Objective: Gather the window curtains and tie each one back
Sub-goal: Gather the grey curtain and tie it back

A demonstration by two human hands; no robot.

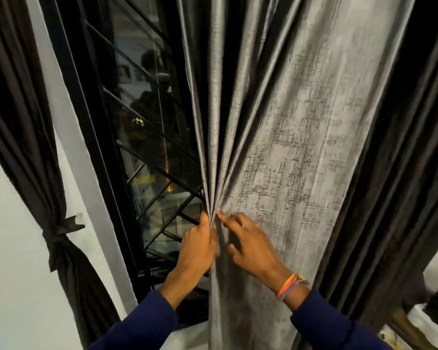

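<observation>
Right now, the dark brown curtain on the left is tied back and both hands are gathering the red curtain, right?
Nearly: the head view shows both hands, left and right, gathering a silvery grey textured curtain, not red. The dark brown curtain is tied back.

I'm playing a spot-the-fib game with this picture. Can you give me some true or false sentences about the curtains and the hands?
1. The dark brown curtain on the left is already tied back. True.
2. The left hand grips the gathered folds of the shiny grey textured curtain. True.
3. The right hand holds a tie band. False: it holds nothing and its fingers touch the grey fabric.
4. The woven orange and purple bracelet is on the left wrist. False: the right wrist.
</observation>
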